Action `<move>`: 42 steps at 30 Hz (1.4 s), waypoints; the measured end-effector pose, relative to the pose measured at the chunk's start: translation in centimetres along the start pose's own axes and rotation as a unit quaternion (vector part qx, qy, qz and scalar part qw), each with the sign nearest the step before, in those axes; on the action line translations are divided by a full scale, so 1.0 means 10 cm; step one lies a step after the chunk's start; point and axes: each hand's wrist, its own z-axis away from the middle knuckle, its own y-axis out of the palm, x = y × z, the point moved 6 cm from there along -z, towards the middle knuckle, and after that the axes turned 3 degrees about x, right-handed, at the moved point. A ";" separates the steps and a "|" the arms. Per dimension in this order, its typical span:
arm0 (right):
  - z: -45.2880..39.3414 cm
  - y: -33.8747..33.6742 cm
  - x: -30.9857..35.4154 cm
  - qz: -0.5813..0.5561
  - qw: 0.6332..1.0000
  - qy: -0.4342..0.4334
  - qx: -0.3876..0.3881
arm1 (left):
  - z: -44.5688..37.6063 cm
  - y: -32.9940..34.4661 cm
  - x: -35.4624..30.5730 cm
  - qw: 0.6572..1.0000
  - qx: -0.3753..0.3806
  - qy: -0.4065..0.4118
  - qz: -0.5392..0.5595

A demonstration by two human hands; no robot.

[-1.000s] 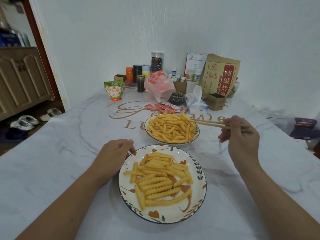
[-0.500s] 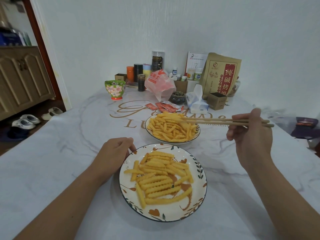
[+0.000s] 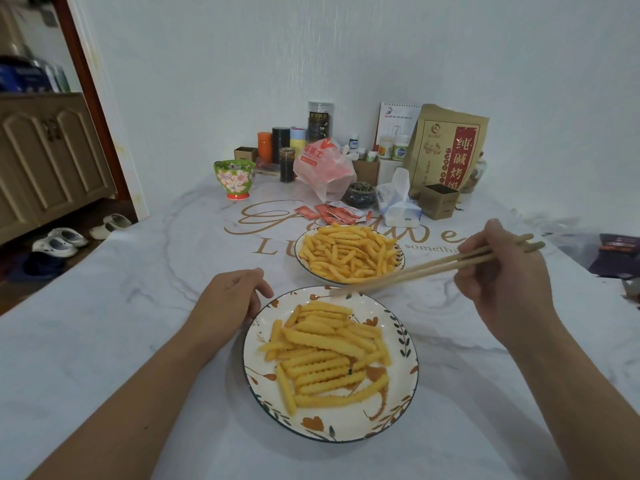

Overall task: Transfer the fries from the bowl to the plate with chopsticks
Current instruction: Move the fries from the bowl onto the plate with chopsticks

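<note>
A white bowl (image 3: 302,263) heaped with crinkle-cut fries (image 3: 348,252) stands mid-table. In front of it a floral plate (image 3: 332,424) holds a smaller pile of fries (image 3: 325,355). My right hand (image 3: 502,282) grips a pair of wooden chopsticks (image 3: 426,270); their blurred tips hang over the plate's far rim, and I cannot tell whether they hold a fry. My left hand (image 3: 227,303) rests on the table with loosely curled fingers, touching the plate's left rim and holding nothing.
The white marbled tablecloth (image 3: 121,323) covers the table. At the back stand a flowered cup (image 3: 234,178), jars, a red plastic bag (image 3: 323,166), sauce packets (image 3: 332,213), a tissue pack (image 3: 398,202), a small box (image 3: 439,201) and a brown paper bag (image 3: 446,147). Dark items lie at the right edge.
My right hand swung the chopsticks from over the bowl down and toward me; their tips now hang over the plate's far rim. My left hand has stayed beside the plate.
</note>
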 end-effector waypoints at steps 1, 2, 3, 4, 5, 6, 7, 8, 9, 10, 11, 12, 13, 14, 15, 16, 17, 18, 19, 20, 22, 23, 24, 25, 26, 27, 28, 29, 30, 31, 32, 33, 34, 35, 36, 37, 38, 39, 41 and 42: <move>-0.02 -0.05 0.01 -0.003 1.000 -0.013 -0.028 | 0.00 0.00 0.00 1.000 0.001 -0.001 0.000; -0.03 -0.11 0.02 0.003 0.998 -0.028 -0.053 | 0.00 0.01 0.00 1.000 0.002 -0.001 -0.001; -0.03 -0.15 0.03 0.020 0.996 -0.044 -0.073 | 0.00 0.01 0.00 1.000 0.002 -0.001 -0.003; -0.04 -0.17 0.02 0.044 0.994 -0.058 -0.086 | 0.00 0.01 0.00 1.000 0.002 0.000 -0.006; -0.04 -0.19 0.00 0.070 0.991 -0.070 -0.094 | 0.00 0.02 0.00 1.000 0.002 0.001 -0.010; -0.03 -0.18 -0.02 0.094 0.988 -0.081 -0.095 | 0.00 0.02 -0.01 1.000 0.002 0.004 -0.014; -0.03 -0.15 -0.05 0.113 0.985 -0.092 -0.089 | 0.00 0.02 -0.01 1.000 0.002 0.005 -0.016; -0.02 -0.11 -0.08 0.126 0.984 -0.098 -0.079 | 0.00 0.02 -0.01 1.000 0.003 0.007 -0.017; -0.01 -0.06 -0.11 0.132 0.984 -0.101 -0.068 | 0.01 0.02 -0.01 1.000 0.003 0.007 -0.019; 0.00 -0.01 -0.14 0.134 0.984 -0.101 -0.058 | 0.01 0.02 -0.02 1.000 0.004 0.008 -0.020; 0.01 0.03 -0.17 0.136 0.984 -0.101 -0.051 | 0.01 0.02 -0.02 1.000 0.004 0.009 -0.021; 0.01 0.07 -0.20 0.141 0.984 -0.101 -0.045 | 0.01 0.03 -0.02 1.000 0.004 0.009 -0.021; 0.01 0.10 -0.23 0.148 0.983 -0.103 -0.040 | 0.02 0.03 -0.03 1.000 0.005 0.008 -0.022; 0.01 0.13 -0.25 0.154 0.982 -0.106 -0.034 | 0.02 0.04 -0.03 1.000 0.005 0.007 -0.021; 0.01 0.17 -0.27 0.161 0.980 -0.111 -0.027 | 0.02 0.04 -0.03 1.000 0.006 0.005 -0.019; 0.00 0.20 -0.28 0.166 0.979 -0.114 -0.019 | 0.02 0.04 -0.03 1.000 0.006 0.004 -0.016; 0.00 0.23 -0.30 0.169 0.979 -0.114 -0.013 | 0.02 0.04 -0.03 1.000 0.006 0.004 -0.015; -0.01 0.25 -0.32 0.170 0.979 -0.112 -0.008 | 0.02 0.04 -0.03 1.000 0.006 0.004 -0.015; -0.02 0.27 -0.34 0.172 0.979 -0.108 -0.004 | 0.03 0.04 -0.03 1.000 0.006 0.004 -0.015; -0.04 0.29 -0.35 0.174 0.979 -0.104 -0.001 | 0.02 0.04 -0.03 1.000 0.006 0.003 -0.017; -0.07 0.31 -0.39 0.177 0.980 -0.093 0.005 | 0.02 0.03 -0.04 1.000 0.004 0.004 -0.020; -0.08 0.32 -0.41 0.180 0.980 -0.087 0.004 | 0.02 0.04 -0.04 1.000 0.003 0.005 -0.021; -0.09 0.31 -0.42 0.183 0.980 -0.083 0.002 | 0.02 0.04 -0.04 1.000 0.003 0.006 -0.021; -0.11 0.31 -0.44 0.187 0.979 -0.080 0.000 | 0.02 0.04 -0.04 1.000 0.003 0.006 -0.022; -0.12 0.30 -0.44 0.190 0.979 -0.078 -0.001 | 0.01 0.05 -0.04 1.000 0.002 0.006 -0.023; -0.12 0.30 -0.45 0.192 0.978 -0.078 -0.001 | 0.01 0.05 -0.04 1.000 0.000 0.007 -0.023; -0.13 0.30 -0.45 0.193 0.978 -0.078 -0.002 | 0.01 0.04 -0.04 1.000 -0.001 0.007 -0.025; -0.13 0.29 -0.44 0.193 0.978 -0.078 -0.005 | 0.01 0.04 -0.04 1.000 -0.002 0.008 -0.025; -0.13 0.28 -0.42 0.189 0.979 -0.079 -0.009 | 0.01 0.05 -0.04 1.000 -0.002 0.007 -0.025; -0.12 0.26 -0.39 0.182 0.980 -0.081 -0.015 | 0.01 0.05 -0.04 1.000 -0.002 0.007 -0.023; -0.12 0.25 -0.36 0.172 0.981 -0.085 -0.022 | 0.01 0.04 -0.03 1.000 -0.001 0.007 -0.021; -0.12 0.23 -0.31 0.161 0.983 -0.089 -0.030 | 0.01 0.04 -0.03 1.000 0.000 0.006 -0.020; -0.11 0.21 -0.27 0.151 0.983 -0.093 -0.038 | 0.01 0.04 -0.03 1.000 0.000 0.007 -0.019; -0.11 0.20 -0.23 0.145 0.984 -0.098 -0.044 | 0.01 0.04 -0.03 1.000 0.000 0.008 -0.019; -0.10 0.19 -0.20 0.142 0.983 -0.104 -0.048 | 0.00 0.04 -0.03 1.000 0.000 0.009 -0.017; -0.10 0.18 -0.18 0.142 0.982 -0.110 -0.052 | 0.00 0.03 -0.02 1.000 0.000 0.009 -0.017; -0.09 0.17 -0.17 0.143 0.982 -0.114 -0.054 | 0.00 0.03 -0.02 1.000 0.000 0.009 -0.017; -0.09 0.17 -0.17 0.145 0.981 -0.116 -0.054 | 0.00 0.03 -0.02 1.000 0.000 0.009 -0.018; -0.07 0.18 -0.19 0.156 0.980 -0.117 -0.047 | 0.00 0.03 -0.03 1.000 0.001 0.009 -0.018; -0.06 0.20 -0.20 0.166 0.978 -0.117 -0.038 | 0.00 0.04 -0.03 1.000 0.003 0.009 -0.017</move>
